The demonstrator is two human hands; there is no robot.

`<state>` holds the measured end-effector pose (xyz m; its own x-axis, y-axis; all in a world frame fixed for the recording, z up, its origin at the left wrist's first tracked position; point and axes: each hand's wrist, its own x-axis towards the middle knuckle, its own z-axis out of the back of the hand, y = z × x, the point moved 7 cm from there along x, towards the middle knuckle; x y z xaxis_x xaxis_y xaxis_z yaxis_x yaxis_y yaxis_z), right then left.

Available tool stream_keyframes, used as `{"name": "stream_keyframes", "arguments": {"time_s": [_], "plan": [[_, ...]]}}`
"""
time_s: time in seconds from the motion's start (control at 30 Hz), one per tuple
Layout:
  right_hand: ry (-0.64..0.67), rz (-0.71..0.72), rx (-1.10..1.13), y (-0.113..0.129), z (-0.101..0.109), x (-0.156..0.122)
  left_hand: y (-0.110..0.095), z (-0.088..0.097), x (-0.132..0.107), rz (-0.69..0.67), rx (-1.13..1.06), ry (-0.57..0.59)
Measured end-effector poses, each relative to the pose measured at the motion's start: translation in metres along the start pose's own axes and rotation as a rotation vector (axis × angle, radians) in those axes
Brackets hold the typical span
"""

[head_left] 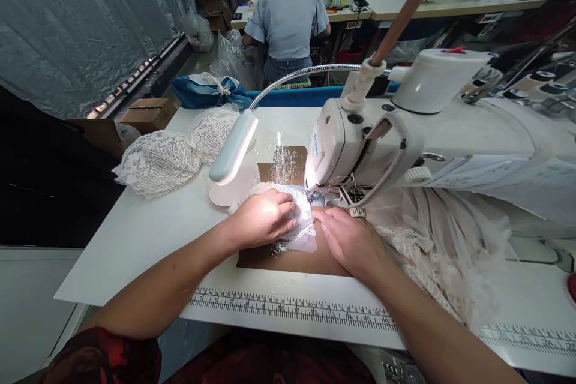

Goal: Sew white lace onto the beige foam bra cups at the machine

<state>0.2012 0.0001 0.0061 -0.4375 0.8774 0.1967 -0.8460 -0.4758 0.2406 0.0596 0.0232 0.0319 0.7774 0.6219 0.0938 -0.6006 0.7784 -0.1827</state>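
A piece of white lace fabric [302,207] lies under the lit needle area of a white sewing machine [335,141]. On the left part of the lace rests my left hand [265,216], its fingers curled and pinching the cloth. My right hand [348,237] is at the lace's right edge, just in front of the presser foot [315,197]; its fingers are pressed together with the tips on the fabric's edge. A smooth pale cup-shaped piece [227,192] lies beyond my left hand. Brown tape or board [292,261] covers the tabletop beneath the work.
A gooseneck lamp [234,147] hangs over the work. White lace pieces [157,162] are heaped at the left, with sheer cream lace fabric [445,246] bunched at the right. A printed ruler [288,306] runs along the front edge. Ahead, a person [290,18] sits with back turned.
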Motion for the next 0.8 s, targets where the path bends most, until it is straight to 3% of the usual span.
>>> {"name": "stream_keyframes", "arguments": {"time_s": [0.3, 0.6, 0.8], "plan": [[-0.087, 0.067, 0.014, 0.001, 0.007, -0.006, -0.008, -0.017, 0.006, -0.014, -0.033, 0.033], [0.063, 0.101, 0.059, 0.003, 0.006, -0.008, -0.003, -0.018, 0.006, -0.037, -0.06, 0.053], [0.064, 0.067, 0.087, 0.004, 0.004, -0.004, -0.006, -0.011, 0.001, -0.04, -0.106, 0.054]]}}
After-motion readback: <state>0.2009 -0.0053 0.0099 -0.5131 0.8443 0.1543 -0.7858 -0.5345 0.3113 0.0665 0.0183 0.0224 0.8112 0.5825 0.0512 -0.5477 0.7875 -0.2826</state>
